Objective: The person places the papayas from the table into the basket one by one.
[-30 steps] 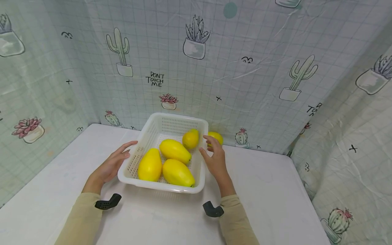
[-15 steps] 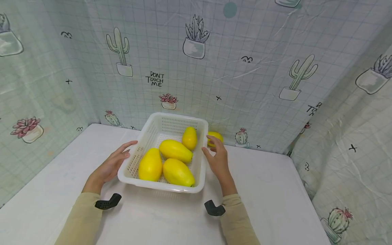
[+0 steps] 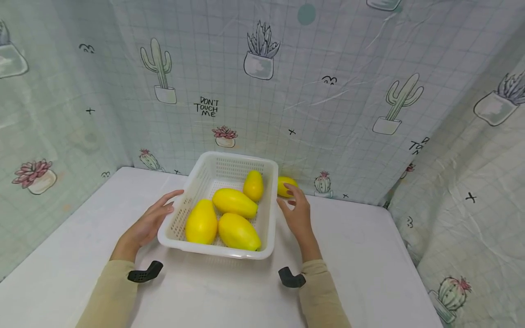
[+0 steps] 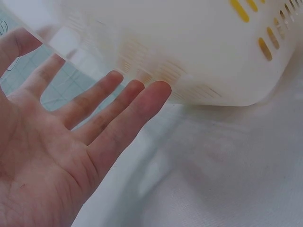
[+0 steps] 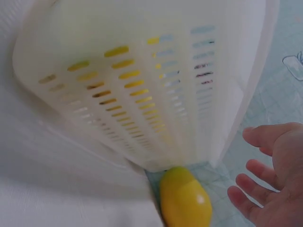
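In the head view a white perforated plastic basket (image 3: 219, 250) holds several yellow papaya-like fruits, such as one at the front left (image 3: 201, 225) and one at the back right (image 3: 253, 186). My left hand (image 3: 143, 228) has its fingers stretched out at the basket's left rim; the left wrist view shows its fingertips (image 4: 158, 92) by the outer wall. To the right, my right hand (image 3: 298, 216) is held with loosely bent fingers and nothing in them. Beyond its fingertips, outside the basket, lies another yellow fruit (image 3: 284, 187), seen also below the basket wall in the right wrist view.
A white tabletop (image 3: 361, 259) bears the basket. Close behind it hangs a cactus-print curtain (image 3: 295, 105), which also closes off both sides. The loose fruit lies near the table's back edge.
My right hand has drawn away from the basket's right rim, moving rightward. The back-right fruit in the basket shifted and turned slightly. The left hand stays put.
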Motion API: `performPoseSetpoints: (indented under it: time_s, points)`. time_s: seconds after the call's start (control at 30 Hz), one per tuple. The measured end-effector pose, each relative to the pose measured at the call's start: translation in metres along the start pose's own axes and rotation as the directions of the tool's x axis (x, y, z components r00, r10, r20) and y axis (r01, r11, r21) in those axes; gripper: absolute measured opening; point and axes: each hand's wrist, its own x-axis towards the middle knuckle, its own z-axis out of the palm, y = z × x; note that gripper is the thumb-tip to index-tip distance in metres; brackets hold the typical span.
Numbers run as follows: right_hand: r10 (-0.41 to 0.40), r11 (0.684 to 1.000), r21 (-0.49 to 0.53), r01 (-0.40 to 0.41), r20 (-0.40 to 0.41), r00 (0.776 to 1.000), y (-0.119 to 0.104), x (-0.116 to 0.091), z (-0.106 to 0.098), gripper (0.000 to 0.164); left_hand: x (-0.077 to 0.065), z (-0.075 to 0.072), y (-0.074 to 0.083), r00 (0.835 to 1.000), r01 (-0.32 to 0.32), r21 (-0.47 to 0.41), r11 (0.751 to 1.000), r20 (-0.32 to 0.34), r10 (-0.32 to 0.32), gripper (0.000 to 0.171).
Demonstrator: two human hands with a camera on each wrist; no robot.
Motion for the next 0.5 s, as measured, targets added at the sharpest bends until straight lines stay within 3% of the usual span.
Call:
performPoseSetpoints:
  time_s: [0.23,0.5]
  points:
    - [0.004,1.000,-0.014,-0.004,-0.003,1.000,0.011,0.000,-0.004,0.047,0.001,0.000,-0.001,1.000,0.015,0.014,1.000,-0.021,-0.015,0.050]
    - [0.076,0.997,-0.002,-0.076,0.000,0.997,0.023,0.003,-0.007,0.049,0.000,0.001,-0.001,1.000,0.018,0.033,0.999,-0.021,-0.017,0.049]
